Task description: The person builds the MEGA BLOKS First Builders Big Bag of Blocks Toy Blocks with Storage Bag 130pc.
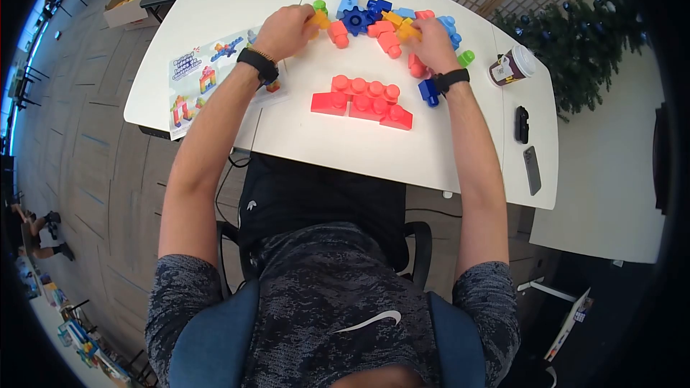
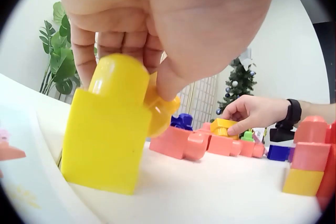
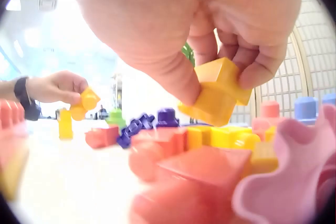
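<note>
My left hand pinches an orange-yellow piece near the table's far left. Beside that piece, a yellow block with a rounded top stands upright on the table. Whether the two touch is unclear. My right hand pinches an angular orange-yellow block between thumb and fingers, above the loose pieces. Red blocks stand joined in a stepped shape nearer me; the left wrist view shows a yellow part at their base.
Loose pieces lie between and around my hands, including a blue gear, red blocks and a dark blue block. A printed sheet lies at left. A cup, black case and phone are at right.
</note>
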A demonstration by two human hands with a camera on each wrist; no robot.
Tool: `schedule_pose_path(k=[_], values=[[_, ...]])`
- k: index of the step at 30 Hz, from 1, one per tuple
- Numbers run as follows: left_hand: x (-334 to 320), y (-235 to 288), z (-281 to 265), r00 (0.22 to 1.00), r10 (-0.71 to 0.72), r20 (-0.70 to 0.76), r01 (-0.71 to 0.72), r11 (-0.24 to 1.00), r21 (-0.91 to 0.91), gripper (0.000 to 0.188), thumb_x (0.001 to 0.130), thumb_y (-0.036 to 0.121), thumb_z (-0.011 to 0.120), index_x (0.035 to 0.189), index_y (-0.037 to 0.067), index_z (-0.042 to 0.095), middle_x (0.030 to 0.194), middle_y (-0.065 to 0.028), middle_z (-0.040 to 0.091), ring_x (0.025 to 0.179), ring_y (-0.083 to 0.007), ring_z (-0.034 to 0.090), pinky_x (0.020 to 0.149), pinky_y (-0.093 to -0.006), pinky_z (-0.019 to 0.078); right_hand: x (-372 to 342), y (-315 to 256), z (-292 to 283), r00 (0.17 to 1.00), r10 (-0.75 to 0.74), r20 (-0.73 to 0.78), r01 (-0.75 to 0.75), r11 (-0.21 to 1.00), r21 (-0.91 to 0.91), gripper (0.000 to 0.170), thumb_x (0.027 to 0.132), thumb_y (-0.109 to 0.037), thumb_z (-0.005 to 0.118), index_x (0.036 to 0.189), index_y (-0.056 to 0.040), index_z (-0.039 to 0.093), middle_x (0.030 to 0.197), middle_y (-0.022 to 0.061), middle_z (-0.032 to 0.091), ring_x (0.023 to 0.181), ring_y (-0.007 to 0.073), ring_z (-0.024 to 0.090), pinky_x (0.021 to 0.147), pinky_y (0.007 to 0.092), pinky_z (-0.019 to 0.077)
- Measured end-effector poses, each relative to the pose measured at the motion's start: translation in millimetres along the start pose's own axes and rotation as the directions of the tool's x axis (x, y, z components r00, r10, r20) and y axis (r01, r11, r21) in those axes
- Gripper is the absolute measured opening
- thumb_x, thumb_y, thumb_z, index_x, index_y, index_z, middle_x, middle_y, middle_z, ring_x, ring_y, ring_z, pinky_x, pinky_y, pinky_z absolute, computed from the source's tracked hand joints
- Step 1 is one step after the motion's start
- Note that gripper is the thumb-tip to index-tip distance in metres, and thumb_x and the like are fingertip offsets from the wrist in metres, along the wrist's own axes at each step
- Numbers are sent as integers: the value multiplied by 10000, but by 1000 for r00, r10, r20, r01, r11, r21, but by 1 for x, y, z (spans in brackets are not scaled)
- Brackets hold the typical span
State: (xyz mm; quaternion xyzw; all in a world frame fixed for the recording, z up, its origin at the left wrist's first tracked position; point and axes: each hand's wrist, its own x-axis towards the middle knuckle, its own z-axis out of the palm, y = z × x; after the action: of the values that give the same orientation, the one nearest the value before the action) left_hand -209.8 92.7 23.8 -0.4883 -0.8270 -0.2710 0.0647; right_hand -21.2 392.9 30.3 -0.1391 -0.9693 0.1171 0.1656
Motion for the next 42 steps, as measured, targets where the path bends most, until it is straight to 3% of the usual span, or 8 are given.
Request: schedule_pose_path(k=[3,5,9,11,16,35,38,42], values=[[-25,16,-22,985,-126,-119,91,961,-262,284,1027,222,675,1166,-26,681,1030,-173,756,954,-256,744,848,-382,582,-29,-14,-22,955,41,-295,7,987,160,298,936,-148,738,1184,15,711,1094,189,728,1022,333,726,884,424,575],[-58,22,-34,952,-303,-50,209,759,-617,335,1097,255,599,1255,-36,646,1111,-119,734,1039,-176,718,874,-338,580,-72,-41,-54,938,342,-49,-205,665,718,270,1035,-194,662,1203,15,693,1074,97,708,1023,217,702,912,371,557],[-124,43,-35,914,-331,234,266,53,-963,387,1145,249,496,1410,-29,539,1304,-94,662,1197,-163,656,1072,-379,543,-158,-76,-66,917,387,95,-124,50,991,274,1124,-186,548,1336,-18,595,1212,45,660,1117,139,624,1068,359,472],[-144,51,-22,915,-257,311,296,-97,-950,376,1149,250,485,1395,-29,543,1285,-88,662,1199,-164,652,1075,-388,539,-189,-67,-48,918,368,146,-123,-84,989,282,1129,-199,541,1351,-30,578,1245,51,649,1146,148,612,1084,376,462],[-149,57,8,907,-242,344,331,-91,-939,351,1153,256,479,1357,-19,560,1282,-87,661,1190,-164,655,1081,-392,534,-206,-62,-16,913,332,238,-119,-340,933,280,1135,-236,534,1348,-57,565,1300,61,625,1209,179,583,1117,421,442],[-135,73,8,904,-200,378,368,-87,-926,270,1150,217,484,1285,4,580,1254,-66,658,1179,-144,647,1074,-359,527,-183,-54,15,978,120,173,-79,-556,828,355,1106,-267,602,1362,-30,539,1327,96,606,1308,238,573,1216,514,412],[-127,82,-2,901,-225,371,376,-22,-926,279,1133,189,520,1319,-13,568,1227,-66,679,1116,-131,668,1032,-328,541,-178,-63,1,959,200,201,-88,-463,882,330,1097,-220,621,1359,-38,538,1277,82,617,1249,214,612,1150,491,488],[-113,94,-16,945,-176,275,326,442,-836,334,1079,108,597,1366,-53,544,1141,-67,716,1014,-109,685,939,-272,554,-159,-71,-27,965,170,197,-191,-56,980,390,1069,-178,663,1403,-17,546,1259,61,630,1170,150,633,1041,350,538]])
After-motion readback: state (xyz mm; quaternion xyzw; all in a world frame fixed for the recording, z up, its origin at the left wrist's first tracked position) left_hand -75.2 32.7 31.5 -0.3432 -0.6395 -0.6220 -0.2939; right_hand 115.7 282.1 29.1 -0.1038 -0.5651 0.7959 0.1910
